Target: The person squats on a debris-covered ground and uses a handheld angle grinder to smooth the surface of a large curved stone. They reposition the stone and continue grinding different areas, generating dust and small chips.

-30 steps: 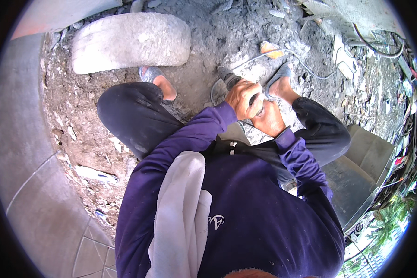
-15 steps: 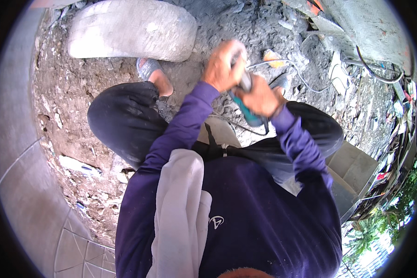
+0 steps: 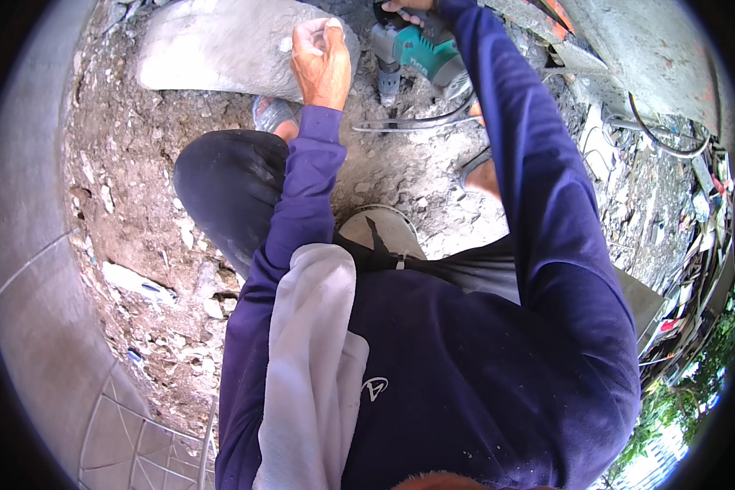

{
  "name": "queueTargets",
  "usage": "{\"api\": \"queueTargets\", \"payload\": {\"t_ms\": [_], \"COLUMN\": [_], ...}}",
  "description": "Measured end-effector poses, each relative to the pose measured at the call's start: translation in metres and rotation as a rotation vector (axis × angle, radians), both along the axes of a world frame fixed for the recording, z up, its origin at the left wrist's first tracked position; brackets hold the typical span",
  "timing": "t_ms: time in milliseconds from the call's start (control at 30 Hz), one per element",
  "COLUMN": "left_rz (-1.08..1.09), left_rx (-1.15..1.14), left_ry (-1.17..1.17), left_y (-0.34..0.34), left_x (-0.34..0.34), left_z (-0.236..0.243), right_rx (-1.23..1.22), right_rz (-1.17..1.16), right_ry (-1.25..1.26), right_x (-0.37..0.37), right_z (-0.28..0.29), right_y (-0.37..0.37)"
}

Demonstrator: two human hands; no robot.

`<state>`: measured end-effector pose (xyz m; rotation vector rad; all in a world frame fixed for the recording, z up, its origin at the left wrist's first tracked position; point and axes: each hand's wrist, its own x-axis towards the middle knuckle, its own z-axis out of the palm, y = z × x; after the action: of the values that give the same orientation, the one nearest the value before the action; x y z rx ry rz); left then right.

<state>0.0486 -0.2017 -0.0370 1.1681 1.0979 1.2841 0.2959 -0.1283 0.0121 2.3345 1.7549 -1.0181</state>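
A teal and grey rotary hammer (image 3: pixel 425 57) is near the top of the view, its dark grey chuck (image 3: pixel 389 82) pointing down at the rough ground. My right hand (image 3: pixel 414 6), partly cut off by the upper edge, is closed on its black handle. Left of the tool, my left hand (image 3: pixel 320 64) is raised with its fingers curled together, in front of the right end of a large pale slab (image 3: pixel 220 49). Whatever those fingers hold, if anything, is hidden. A looped cable (image 3: pixel 416 125) lies below the tool.
Broken soil and rubble (image 3: pixel 139 212) surround my sandalled feet. A pale round bucket-like thing (image 3: pixel 384 229) is between my legs. Smooth paving (image 3: pixel 33 204) curves along the left. Concrete (image 3: pixel 670 65), a dark hose (image 3: pixel 670 149) and piled debris (image 3: pixel 702 245) line the right.
My hands were together around the tool near my knees; now they are apart. The right hand has carried the tool forward and turned it chuck-down; the left has moved left and forward.
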Motion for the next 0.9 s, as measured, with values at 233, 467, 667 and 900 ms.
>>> {"api": "queueTargets", "payload": {"t_ms": [233, 467, 667, 900], "left_rz": [-0.276, -0.788, -0.613, -0.718], "left_rx": [-0.180, 0.492, 0.630, 0.276], "left_ry": [-0.118, 0.091, 0.079, 0.115], "left_y": [-0.038, -0.182, -0.165, -0.176], "left_x": [0.036, 0.028, 0.031, 0.027], "left_z": [-0.050, -0.059, 0.028, 0.138], "right_rx": [0.285, 0.378, 0.368, 0.271], "right_rz": [-0.197, -0.423, -0.547, -0.504], "right_ry": [0.289, 0.442, 0.475, 0.704], "right_x": [-0.078, -0.138, -0.141, -0.126], "right_z": [0.034, -0.002, 0.063, 0.153], "right_y": [-0.188, -0.397, -0.367, -0.371]}}
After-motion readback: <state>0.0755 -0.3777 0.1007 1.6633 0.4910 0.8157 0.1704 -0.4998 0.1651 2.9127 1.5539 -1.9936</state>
